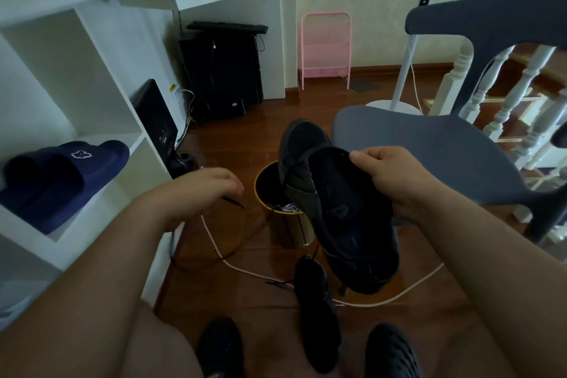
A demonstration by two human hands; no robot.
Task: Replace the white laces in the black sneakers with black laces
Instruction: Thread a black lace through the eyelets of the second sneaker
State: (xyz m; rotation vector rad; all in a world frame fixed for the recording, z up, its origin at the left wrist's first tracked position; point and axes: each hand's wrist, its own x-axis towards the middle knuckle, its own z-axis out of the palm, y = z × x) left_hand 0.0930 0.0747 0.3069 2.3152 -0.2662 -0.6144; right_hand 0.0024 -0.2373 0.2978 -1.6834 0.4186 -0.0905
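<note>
Head view, looking down over bare arms toward a wooden floor (245,138).

Right hand (389,175), fingers curled, thumb pinching the heel rim of a black sneaker (343,212) held up in the air near a grey chair (429,150). Long axis slanting from the toe, far and upper left above a yellow-rimmed bin (270,202), down to the heel, nearest the camera. Opening apparently turned toward the viewer; dark lacing seemingly crossing the upper, too dim to confirm.

Left hand (211,184), fingers loosely curled, pinching the tip of a black lace (233,201), beside the bin's left rim. White laces (290,209) lying inside the bin.

Second black sneaker (316,310) on the floor, close in, toe pointing away, thin dark lace ends trailing at its left.

Likely step: threading or tightening the black lace on the held shoe, white laces already discarded. Next move probably needing the lace tip brought to an eyelet, shoe steadied by the right hand.

Blue slides (64,181) on a white shelf (101,209) at left.
</note>
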